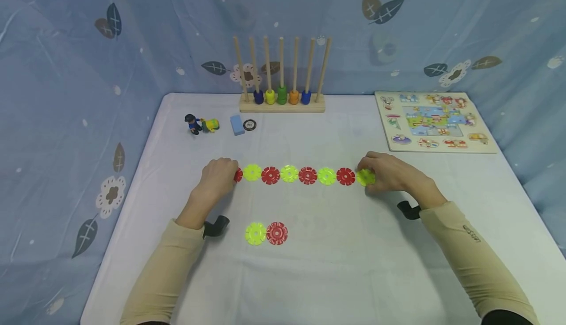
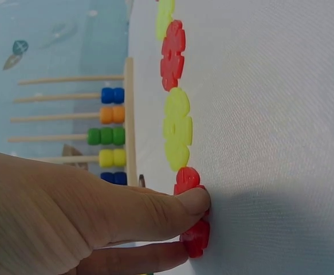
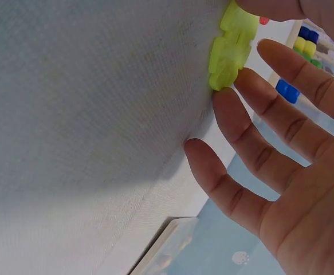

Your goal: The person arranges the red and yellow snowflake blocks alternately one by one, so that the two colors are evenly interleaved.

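Observation:
A straight row of flower-shaped plastic discs, alternating red and yellow-green, crosses the white table in the head view. At its left end my left hand [image 1: 217, 177] pinches a red disc [image 2: 195, 236], with the thumb over its face and a finger at its edge. My right hand [image 1: 389, 171] holds the yellow-green disc [image 1: 366, 177] at the right end; in the right wrist view, thumb and fingertips touch its rim. Between them lie a red disc [image 1: 270, 175], a yellow-green disc [image 1: 326, 176] and several more. Nearer me, a yellow-green disc [image 1: 255, 234] and a red disc [image 1: 277, 233] lie side by side.
A wooden peg rack [image 1: 283, 106] with coloured beads stands at the back. Left of it lie a toy figure [image 1: 193, 124], a green-yellow toy piece [image 1: 211, 125], a blue block [image 1: 237, 125] and a black round token [image 1: 249, 125]. A picture puzzle board [image 1: 435, 122] lies back right.

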`<state>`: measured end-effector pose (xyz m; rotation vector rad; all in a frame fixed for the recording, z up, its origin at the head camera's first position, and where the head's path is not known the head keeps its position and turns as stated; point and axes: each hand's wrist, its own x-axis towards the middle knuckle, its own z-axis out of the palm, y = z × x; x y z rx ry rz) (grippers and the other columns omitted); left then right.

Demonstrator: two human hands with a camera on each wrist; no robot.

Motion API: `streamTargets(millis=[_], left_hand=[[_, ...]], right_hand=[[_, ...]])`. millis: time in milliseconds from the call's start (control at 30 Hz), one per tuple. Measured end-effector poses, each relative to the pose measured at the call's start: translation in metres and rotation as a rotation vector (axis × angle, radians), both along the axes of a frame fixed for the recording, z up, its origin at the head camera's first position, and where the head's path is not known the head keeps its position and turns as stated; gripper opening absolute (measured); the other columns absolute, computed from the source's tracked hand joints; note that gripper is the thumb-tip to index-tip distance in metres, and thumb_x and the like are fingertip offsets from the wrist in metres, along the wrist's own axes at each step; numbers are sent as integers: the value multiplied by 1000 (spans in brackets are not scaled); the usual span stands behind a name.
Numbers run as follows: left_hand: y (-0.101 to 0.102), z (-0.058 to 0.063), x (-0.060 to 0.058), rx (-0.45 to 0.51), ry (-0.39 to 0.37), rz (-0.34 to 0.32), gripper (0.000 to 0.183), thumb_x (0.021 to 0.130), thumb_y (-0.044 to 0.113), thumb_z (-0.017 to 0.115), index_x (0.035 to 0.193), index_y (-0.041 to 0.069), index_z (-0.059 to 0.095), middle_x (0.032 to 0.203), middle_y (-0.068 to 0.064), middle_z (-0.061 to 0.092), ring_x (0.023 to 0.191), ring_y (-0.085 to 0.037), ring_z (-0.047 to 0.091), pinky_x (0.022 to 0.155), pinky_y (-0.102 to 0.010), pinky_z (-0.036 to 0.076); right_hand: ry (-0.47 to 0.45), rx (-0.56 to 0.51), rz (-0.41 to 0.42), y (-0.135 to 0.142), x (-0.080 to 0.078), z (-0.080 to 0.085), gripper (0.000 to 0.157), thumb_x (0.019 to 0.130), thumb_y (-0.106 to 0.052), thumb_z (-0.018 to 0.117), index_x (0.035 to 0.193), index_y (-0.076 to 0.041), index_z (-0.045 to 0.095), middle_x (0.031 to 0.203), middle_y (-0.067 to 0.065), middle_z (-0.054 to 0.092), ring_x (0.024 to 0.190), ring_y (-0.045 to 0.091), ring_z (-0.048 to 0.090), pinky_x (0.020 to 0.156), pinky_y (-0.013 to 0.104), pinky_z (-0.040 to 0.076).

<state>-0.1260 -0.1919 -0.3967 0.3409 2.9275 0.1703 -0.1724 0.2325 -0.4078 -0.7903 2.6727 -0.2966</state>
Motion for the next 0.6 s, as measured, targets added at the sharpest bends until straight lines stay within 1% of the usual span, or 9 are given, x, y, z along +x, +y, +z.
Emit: streamTargets(millis=[167,333,500,600], left_hand=[[0,-2,-1,-6,15,-8,16,80,5,74,93,-2,68,76,-12,63,65,-23,52,62,-33,50],[0,-2,-1,-9,5,-1,16,81,5,73,94,-1,68,77,-12,63,66,-23,51,62,-33,49],[0,-2,-2,-7,-8,4,14,81,5,72,94,-1,68,77,-11,63,66,-23,52,63,-33,49],[-1,-2,-1,-7,-3,4,14,81,5,72,93,-1,68,77,-11,63,65,-23,52,62,-33,49]], right_hand=[[-4,1,-1,-1,1,0,44,69,-20,79,111,-17,67,105,0,60,90,17,55,86,40,51],[1,0,-6,-1,2,1,45,69,-22,80,112,-18,67,106,0,61,91,17,57,87,42,51],[35,14,-23,-1,3,5,46,68,-26,82,111,-19,68,110,1,63,94,20,60,87,45,52],[64,12,-7,-3,6,9,44,68,-25,81,109,-18,69,113,2,63,100,23,60,90,47,50]])
